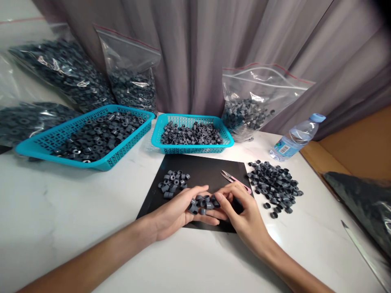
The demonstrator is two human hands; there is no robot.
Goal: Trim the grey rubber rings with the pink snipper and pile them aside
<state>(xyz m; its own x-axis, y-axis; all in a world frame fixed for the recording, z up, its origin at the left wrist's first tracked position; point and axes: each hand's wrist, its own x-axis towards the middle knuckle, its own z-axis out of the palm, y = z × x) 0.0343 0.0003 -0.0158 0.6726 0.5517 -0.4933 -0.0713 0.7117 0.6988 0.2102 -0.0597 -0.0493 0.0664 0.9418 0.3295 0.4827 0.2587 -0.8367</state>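
My left hand is turned palm up over the black mat, cradling several small dark grey plastic caps in the palm and curved fingers. At the fingertips of that hand, my right hand pinches one grey cap between thumb and forefinger; the fingers partly cover it. A small heap of grey pieces, some with a hole through the middle, lies on the mat to the left. Thread snips with pink handles rest beyond my right hand. To its right, a larger pile of caps is spread on the white table.
Two turquoise baskets of grey pieces stand at the back. Zip bags of similar pieces lean behind them. A water bottle stands tilted-looking at right, near a cardboard box and a white strip.
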